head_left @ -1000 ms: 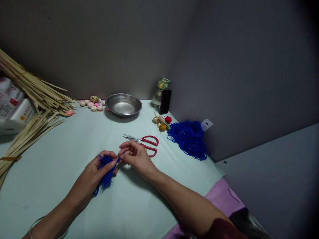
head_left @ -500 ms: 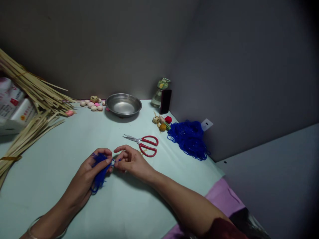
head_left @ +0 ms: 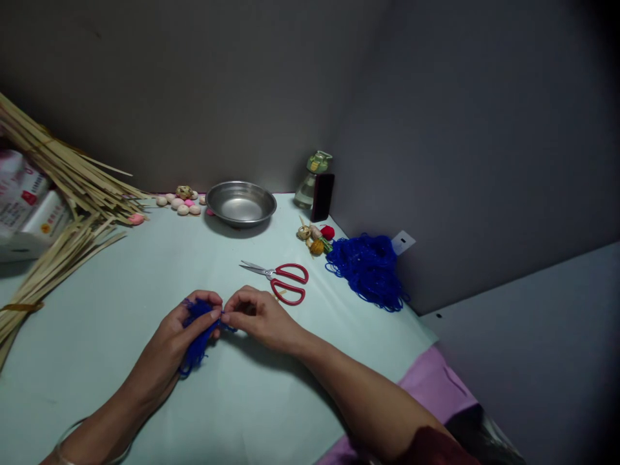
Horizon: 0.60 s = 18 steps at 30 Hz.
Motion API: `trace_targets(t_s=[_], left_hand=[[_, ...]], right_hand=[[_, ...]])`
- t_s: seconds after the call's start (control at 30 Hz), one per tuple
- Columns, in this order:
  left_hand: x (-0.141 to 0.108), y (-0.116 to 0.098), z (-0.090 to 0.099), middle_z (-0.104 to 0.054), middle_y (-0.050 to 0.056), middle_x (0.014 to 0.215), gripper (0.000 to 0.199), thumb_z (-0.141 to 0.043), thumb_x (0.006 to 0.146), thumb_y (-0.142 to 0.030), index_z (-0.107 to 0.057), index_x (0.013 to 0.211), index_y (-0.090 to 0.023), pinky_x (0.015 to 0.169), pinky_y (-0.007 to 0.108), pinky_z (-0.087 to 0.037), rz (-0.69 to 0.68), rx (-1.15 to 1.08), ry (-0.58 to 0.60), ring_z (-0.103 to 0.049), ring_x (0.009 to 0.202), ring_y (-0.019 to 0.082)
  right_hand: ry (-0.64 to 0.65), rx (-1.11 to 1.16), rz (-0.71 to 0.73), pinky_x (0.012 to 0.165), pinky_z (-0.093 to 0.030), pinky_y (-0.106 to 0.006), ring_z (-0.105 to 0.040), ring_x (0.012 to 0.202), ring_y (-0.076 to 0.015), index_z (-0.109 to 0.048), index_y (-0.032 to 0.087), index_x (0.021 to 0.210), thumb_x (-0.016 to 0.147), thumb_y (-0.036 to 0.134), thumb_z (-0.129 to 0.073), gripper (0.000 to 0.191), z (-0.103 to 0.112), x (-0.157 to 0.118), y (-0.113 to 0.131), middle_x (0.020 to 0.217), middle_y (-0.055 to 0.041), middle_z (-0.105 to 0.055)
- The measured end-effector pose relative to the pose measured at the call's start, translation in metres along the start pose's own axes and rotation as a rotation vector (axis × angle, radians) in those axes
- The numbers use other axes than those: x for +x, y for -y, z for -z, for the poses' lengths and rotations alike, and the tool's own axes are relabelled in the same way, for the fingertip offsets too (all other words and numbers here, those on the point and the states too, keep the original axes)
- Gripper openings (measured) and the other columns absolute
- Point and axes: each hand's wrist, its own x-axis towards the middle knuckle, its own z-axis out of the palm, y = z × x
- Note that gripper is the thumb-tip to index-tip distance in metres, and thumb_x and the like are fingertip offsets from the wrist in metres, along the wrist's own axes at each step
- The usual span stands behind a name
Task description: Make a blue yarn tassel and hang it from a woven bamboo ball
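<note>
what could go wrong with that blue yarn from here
The dark blue yarn bundle in the left hand hangs loosely below the fingers, so strands might slip or tangle. The right hand seems to pinch a thin blue strand, which could pull free. The red-handled steel scissors lie close by, so the right hand might knock them.

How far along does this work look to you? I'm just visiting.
Done, it seems: small woven trinkets sit near the far edge. In hand: the left hand grips a bunch of blue yarn, and the right hand pinches at its strands. Left: a loose heap of blue yarn and the pale split strips lie out of reach of both hands, with the red-handled scissors nearby.
</note>
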Motion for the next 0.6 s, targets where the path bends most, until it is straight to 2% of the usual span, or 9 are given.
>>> trace_targets(t_s=[0.07,0.17,0.27,0.33,0.4,0.5,0.6], left_hand=[[0.0003,0.0014,0.0010,-0.069,-0.005,0.077,0.042,-0.089,0.074,-0.049,-0.067,0.102,-0.025,0.059,0.017,-0.048,0.009,0.008,0.013,-0.062,0.065,0.011],[0.0013,0.0029,0.0023,-0.068,-0.005,0.075,0.041,-0.088,0.077,-0.048,-0.067,0.103,-0.025,0.059,0.018,-0.047,0.019,0.022,0.039,-0.062,0.066,0.012],[0.0017,0.0030,0.0025,-0.067,-0.005,0.073,0.039,-0.087,0.078,-0.047,-0.067,0.103,-0.025,0.060,0.018,-0.048,0.020,0.029,0.045,-0.062,0.066,0.012],[0.0014,0.0026,0.0022,-0.066,-0.005,0.074,0.037,-0.086,0.079,-0.047,-0.067,0.103,-0.025,0.061,0.018,-0.048,0.017,0.027,0.040,-0.062,0.066,0.012],[0.0009,0.0021,0.0018,-0.067,-0.005,0.076,0.038,-0.087,0.078,-0.047,-0.067,0.102,-0.025,0.060,0.018,-0.048,0.017,0.026,0.037,-0.062,0.066,0.012],[0.0007,0.0019,0.0012,-0.069,-0.004,0.081,0.041,-0.089,0.075,-0.047,-0.067,0.102,-0.026,0.058,0.019,-0.048,0.020,0.021,0.027,-0.063,0.065,0.012],[0.0015,0.0023,0.0010,-0.069,-0.004,0.080,0.041,-0.088,0.076,-0.048,-0.067,0.103,-0.026,0.057,0.019,-0.048,0.029,0.030,0.034,-0.063,0.065,0.012]], right_hand=[[-0.008,-0.006,0.003,0.068,-0.042,-0.028,-0.053,0.075,-0.0142,-0.069,0.020,0.081,0.083,0.039,-0.076,0.019,0.0003,0.0006,-0.0004,0.089,-0.0012,-0.060],[-0.101,0.030,0.000,0.065,-0.041,-0.027,-0.052,0.072,-0.0136,-0.068,0.020,0.082,0.083,0.029,-0.070,0.010,0.0006,0.0031,-0.0020,0.083,-0.0005,-0.061],[-0.197,0.120,-0.023,0.062,-0.039,-0.026,-0.050,0.068,-0.0130,-0.065,0.019,0.086,0.086,0.034,-0.067,0.015,0.0019,0.0055,-0.0023,0.082,-0.0007,-0.062],[-0.214,0.124,-0.036,0.061,-0.038,-0.027,-0.049,0.067,-0.0133,-0.064,0.020,0.090,0.090,0.042,-0.067,0.023,0.0029,0.0054,-0.0011,0.082,-0.0003,-0.061],[-0.156,0.048,-0.036,0.063,-0.038,-0.028,-0.049,0.068,-0.0142,-0.063,0.020,0.088,0.091,0.052,-0.067,0.032,0.0032,0.0038,0.0005,0.079,0.0005,-0.058],[0.000,-0.024,-0.034,0.065,-0.035,-0.029,-0.047,0.067,-0.0144,-0.060,0.020,0.075,0.090,0.064,-0.067,0.047,0.0016,0.0011,0.0016,0.071,0.0015,-0.053],[0.022,0.031,-0.036,0.064,-0.033,-0.029,-0.043,0.066,-0.0134,-0.058,0.020,0.071,0.087,0.068,-0.068,0.052,-0.0010,0.0008,-0.0001,0.067,0.0025,-0.050]])
